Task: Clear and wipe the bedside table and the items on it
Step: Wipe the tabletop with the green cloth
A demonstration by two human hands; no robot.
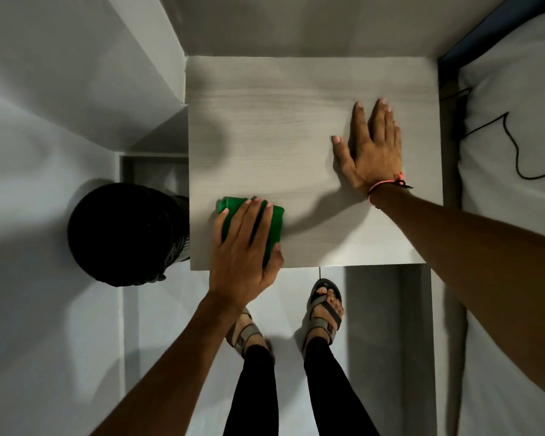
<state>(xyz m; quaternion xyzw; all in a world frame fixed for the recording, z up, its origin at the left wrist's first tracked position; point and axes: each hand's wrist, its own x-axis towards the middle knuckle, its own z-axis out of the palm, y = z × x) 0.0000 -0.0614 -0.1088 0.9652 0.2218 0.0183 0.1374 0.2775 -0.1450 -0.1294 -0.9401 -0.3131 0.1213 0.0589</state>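
**Bedside table: cloth at the near left corner, both hands on the top**

Viewed from the head camera, looking straight down. The bedside table (296, 127) was a pale wood-grain square set into a corner, with white wall behind it and to its left.

Left hand (244, 250): lay palm down on a folded green cloth (272, 229), fingers stretched forward over it and the thumb along its right edge, pressing it flat onto the table. The hand was released, not clenched; the fingers were laid over the cloth rather than curled round it. The cloth sat at the near left corner of the tabletop, close to both the front edge and the left edge. Green showed past the fingertips and to the right of the hand.

Right hand (372, 151): flat on the bare tabletop toward the right side, fingers spread and straight, thumb out to the left. It held nothing. A pink cord bracelet (386, 185) circled the wrist.

Surroundings: a round black bin (123, 234) stood on the floor just beside the table's left edge, near the cloth. A bed with white bedding (513, 105) ran along the right side of the table, and a thin black cable (513, 146) looped across the bedding. The person stood at the front of the table in strapped sandals (326, 309) and dark trousers, on a pale floor.
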